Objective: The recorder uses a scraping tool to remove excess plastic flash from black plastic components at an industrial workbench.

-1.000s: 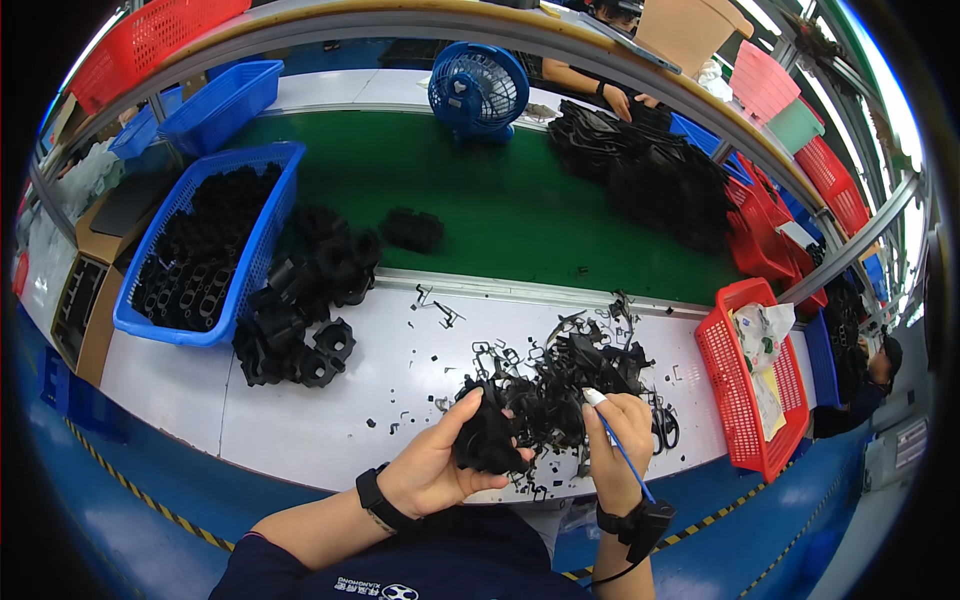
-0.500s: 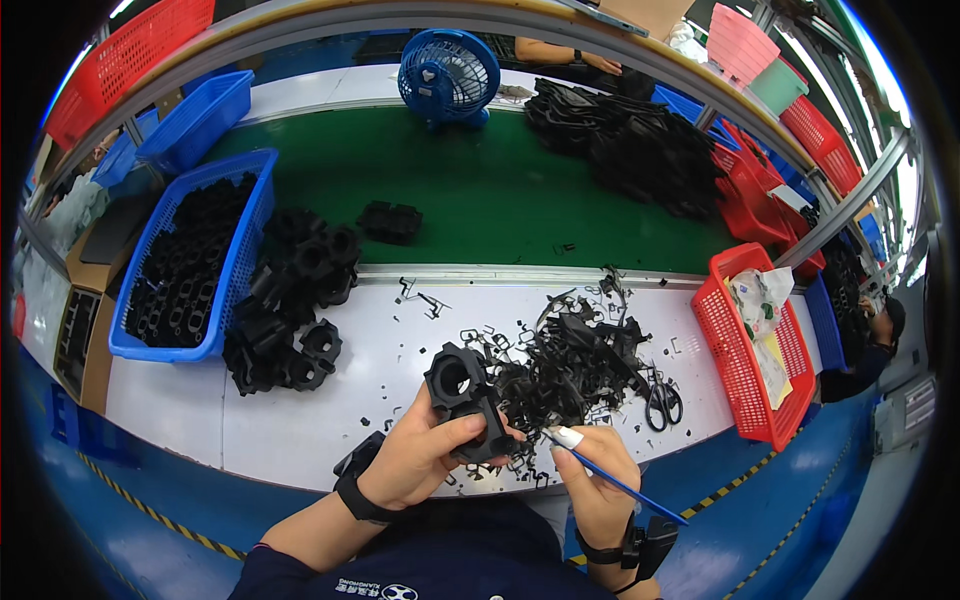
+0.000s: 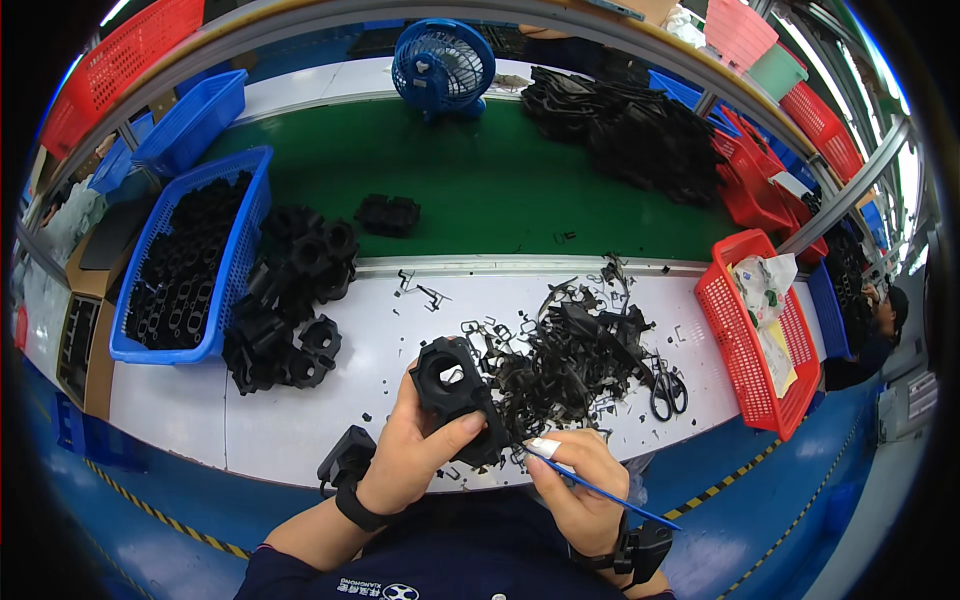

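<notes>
In my left hand [image 3: 415,450] is a black molded plastic part [image 3: 450,385] with a large round opening, gripped with the thumb across its lower side. My right hand [image 3: 580,490] pinches a thin blue pen-like tool [image 3: 620,502], with white wrapping on one finger. The tool's tip is at the lower right side of the black part; whether it touches is hard to make out. Just beyond both hands lies a heap of black plastic scraps [image 3: 570,360], with black-handled scissors [image 3: 667,390] at its right edge.
Similar black parts [image 3: 300,300] are piled at left beside a blue basket [image 3: 240,270] full of smaller black pieces. A red basket [image 3: 735,330] with bags and papers stands at right. A blue fan [image 3: 442,68] and black flat pieces [image 3: 630,130] sit on the green surface [image 3: 470,180].
The black part has shifted slightly left and up in my left hand and turned a little. My right hand has moved left with the blue tool, bringing its tip closer to the part.
</notes>
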{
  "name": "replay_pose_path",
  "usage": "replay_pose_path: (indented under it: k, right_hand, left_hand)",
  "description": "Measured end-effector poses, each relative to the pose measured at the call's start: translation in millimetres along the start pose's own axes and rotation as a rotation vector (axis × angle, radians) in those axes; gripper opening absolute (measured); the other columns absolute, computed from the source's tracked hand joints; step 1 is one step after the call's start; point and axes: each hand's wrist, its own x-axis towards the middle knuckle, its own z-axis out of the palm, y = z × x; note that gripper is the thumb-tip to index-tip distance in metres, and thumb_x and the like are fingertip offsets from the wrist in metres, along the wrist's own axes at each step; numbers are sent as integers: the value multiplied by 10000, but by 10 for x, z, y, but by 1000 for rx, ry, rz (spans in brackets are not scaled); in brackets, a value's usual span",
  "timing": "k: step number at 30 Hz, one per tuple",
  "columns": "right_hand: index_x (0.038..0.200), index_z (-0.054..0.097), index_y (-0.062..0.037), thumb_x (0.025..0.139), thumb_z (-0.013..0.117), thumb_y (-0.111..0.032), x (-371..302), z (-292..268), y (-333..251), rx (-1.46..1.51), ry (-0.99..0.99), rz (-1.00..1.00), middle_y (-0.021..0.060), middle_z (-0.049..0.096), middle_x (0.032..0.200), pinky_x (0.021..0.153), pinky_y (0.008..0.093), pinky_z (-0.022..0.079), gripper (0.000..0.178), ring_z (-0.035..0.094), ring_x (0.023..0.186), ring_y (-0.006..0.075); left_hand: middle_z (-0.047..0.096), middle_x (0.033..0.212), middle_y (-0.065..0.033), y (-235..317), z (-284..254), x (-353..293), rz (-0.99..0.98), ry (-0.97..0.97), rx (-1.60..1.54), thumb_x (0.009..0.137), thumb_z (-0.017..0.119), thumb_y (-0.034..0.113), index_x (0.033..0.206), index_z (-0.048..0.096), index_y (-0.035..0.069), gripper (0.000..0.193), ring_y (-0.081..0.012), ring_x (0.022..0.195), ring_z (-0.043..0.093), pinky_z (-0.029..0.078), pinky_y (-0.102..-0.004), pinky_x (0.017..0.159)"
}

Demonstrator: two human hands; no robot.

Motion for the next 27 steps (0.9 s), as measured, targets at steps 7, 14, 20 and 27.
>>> replay_pose_path:
  k: [7,14,20,27]
  right_hand:
    - [880,638,21,739,688,38,-7,43,-47,85,20,129,136,641,843,652,303,462,151,601,720,243]
    - [867,638,30,747,681,22,14,80,-37,45,15,130,133,645,815,632,305,468,128,608,708,241]
    - [852,649,12,783,663,-31,16,46,5,173,-22,370,82,615,725,580,248,428,83,559,626,142]
    - [835,639,10,789,659,-38,45,2,-40,185,-53,342,74,601,708,549,239,420,69,550,604,124]
  left_hand:
    - [459,1178,-78,-1,11,-14,95,-4,97,827,624,27,1391,223,47,692,-150,1079,489,412,-321,947]
    - [426,1222,-82,3,23,-22,188,-46,188,817,635,17,1401,204,38,727,-154,1102,477,401,-323,961]
    - [420,1231,-83,22,67,-47,214,-82,295,811,646,20,1416,181,43,763,-153,1106,475,403,-320,959]
    - [399,1259,-80,24,15,-42,132,-122,208,814,641,16,1414,187,37,752,-149,1130,450,383,-313,970]
